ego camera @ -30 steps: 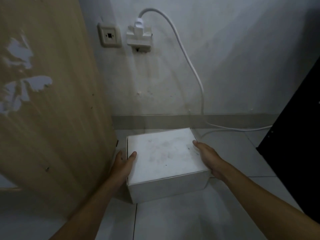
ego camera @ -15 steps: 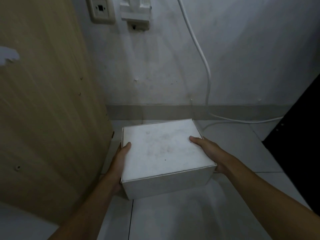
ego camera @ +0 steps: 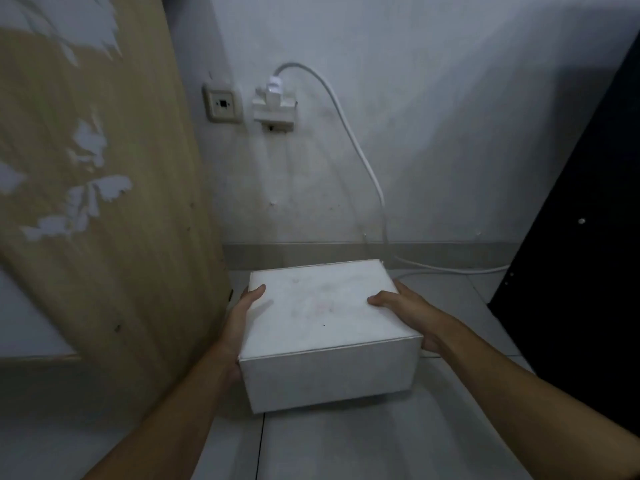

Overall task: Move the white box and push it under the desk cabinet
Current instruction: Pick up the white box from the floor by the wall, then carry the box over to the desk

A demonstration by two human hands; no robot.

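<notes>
Two hands, left hand and right hand, clasp one white box.

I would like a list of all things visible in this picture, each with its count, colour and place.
white box: 1, white, on the floor in the middle, held at both sides
wooden panel: 1, light brown with white peeled patches, left of the box
wall socket: 1, beige, on the wall above the box
adapter plug: 1, white, on the wall beside the socket
cable: 1, white, from the plug down the wall to the floor
black panel: 1, black, right
left hand: 1, on the box's left side
right hand: 1, on the box's right side
</notes>
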